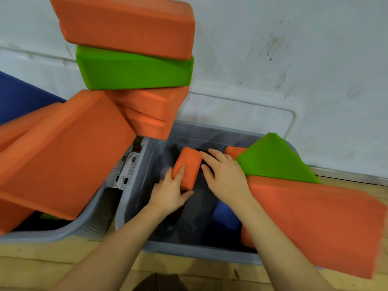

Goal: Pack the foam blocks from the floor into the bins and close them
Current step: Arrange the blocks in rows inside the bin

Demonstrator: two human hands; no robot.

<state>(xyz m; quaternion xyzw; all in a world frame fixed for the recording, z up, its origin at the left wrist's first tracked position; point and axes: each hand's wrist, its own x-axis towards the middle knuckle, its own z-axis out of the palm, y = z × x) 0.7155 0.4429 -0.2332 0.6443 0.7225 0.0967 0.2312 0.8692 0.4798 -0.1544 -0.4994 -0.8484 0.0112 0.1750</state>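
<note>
A small orange foam block stands tilted inside the grey bin at centre. My left hand grips the block's lower left side. My right hand rests with fingers spread against its right side, inside the bin. A blue block lies low in the bin. A big orange block and a green block lean over the bin's right rim. A second grey bin at left is overfilled with large orange blocks.
A stack of orange, green and orange blocks rises from the left bin against the white wall. A blue mat sits at far left. The bins stand on a wooden floor. White latches show between the bins.
</note>
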